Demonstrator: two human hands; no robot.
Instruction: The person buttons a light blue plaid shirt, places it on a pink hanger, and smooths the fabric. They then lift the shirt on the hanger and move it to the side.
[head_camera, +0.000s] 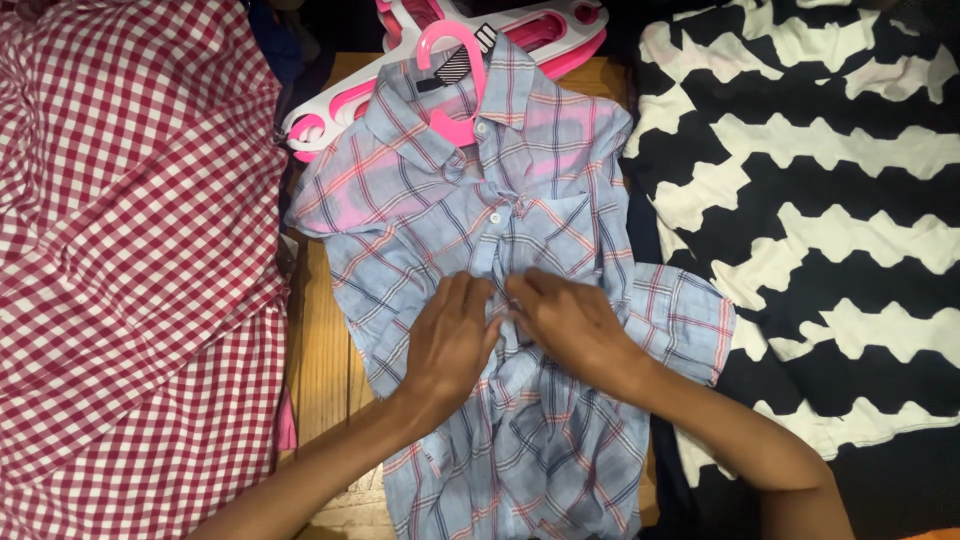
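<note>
Both hands are pressed flat at lower centre of the frame: left hand (452, 335) and right hand (572, 325), fingers extended and together, nothing clamped. Beneath them, a blue plaid shirt (480, 230) is spread on the wooden tabletop (322, 350). Red gingham cloth (130, 250) is seen left, black-and-white fabric (820, 200) right. Pink hanger (455, 70) is lodged in the collar, top centre; more hangers (550, 25) behind.

Small dark rectangular woven neck label (431, 85), upper centre of frame, inside the collar. Striped black-and-white rectangular tag (458, 64) just above it, behind the hanger hook. No packages, signs or screens.
</note>
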